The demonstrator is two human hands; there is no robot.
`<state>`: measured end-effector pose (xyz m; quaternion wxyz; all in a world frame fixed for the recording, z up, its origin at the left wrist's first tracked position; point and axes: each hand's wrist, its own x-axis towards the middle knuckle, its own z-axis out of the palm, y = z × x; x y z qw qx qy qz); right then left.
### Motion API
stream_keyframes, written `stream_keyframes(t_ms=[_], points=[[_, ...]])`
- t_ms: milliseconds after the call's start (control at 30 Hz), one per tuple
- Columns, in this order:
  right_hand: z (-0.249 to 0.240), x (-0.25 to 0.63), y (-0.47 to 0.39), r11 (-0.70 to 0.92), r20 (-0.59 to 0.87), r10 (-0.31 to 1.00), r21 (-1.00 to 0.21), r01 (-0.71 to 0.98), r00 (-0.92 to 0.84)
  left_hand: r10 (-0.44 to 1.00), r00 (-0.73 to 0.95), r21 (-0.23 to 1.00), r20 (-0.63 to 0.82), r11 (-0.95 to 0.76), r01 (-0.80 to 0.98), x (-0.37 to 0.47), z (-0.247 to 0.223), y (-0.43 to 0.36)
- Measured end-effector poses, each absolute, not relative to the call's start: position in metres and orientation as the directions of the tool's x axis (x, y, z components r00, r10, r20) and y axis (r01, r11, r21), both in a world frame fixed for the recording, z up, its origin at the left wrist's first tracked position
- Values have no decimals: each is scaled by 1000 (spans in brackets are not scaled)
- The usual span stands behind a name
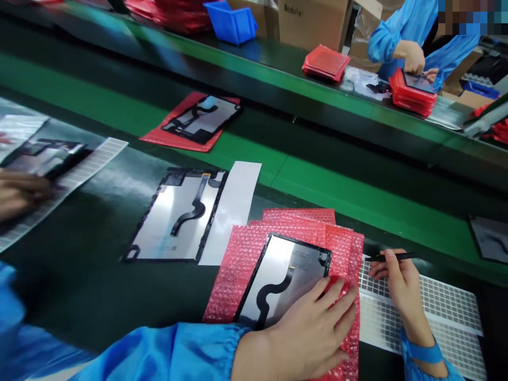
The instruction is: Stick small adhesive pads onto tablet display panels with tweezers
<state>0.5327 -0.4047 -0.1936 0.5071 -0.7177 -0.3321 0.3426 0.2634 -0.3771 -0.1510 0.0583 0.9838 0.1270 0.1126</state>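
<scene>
My left hand [305, 330] lies with its fingers spread over the lower right part of a tablet display panel [273, 275]. This panel, silver-backed with a curved black ribbon cable, rests on a stack of red bubble-wrap bags [234, 270]. My fingertips reach past the panel's edge onto the bags. To the right, my right hand [400, 280] pinches slim black tweezers [397, 257], their tip at the upper left corner of a sheet of small square stickers [448, 301]. Another sticker sheet [381, 317] lies just below it.
A second display panel [178, 217] lies beside white paper [238, 206]. On the green conveyor belt [270, 174] another panel [202, 119] rests on a red bag. A co-worker's hand [19, 193] works at far left. Across the line, a person [413, 55] handles red-wrapped panels.
</scene>
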Motion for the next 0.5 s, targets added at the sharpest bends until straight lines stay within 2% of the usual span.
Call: stream_keyframes(t_ms=[233, 500], points=[[-193, 533, -405, -277, -176, 845, -952, 132, 505, 306, 947, 92, 98, -950, 298, 298, -166, -378], [-188, 536, -403, -211, -153, 830, -976, 49, 536, 317, 946, 123, 63, -943, 308, 301, -165, -379]])
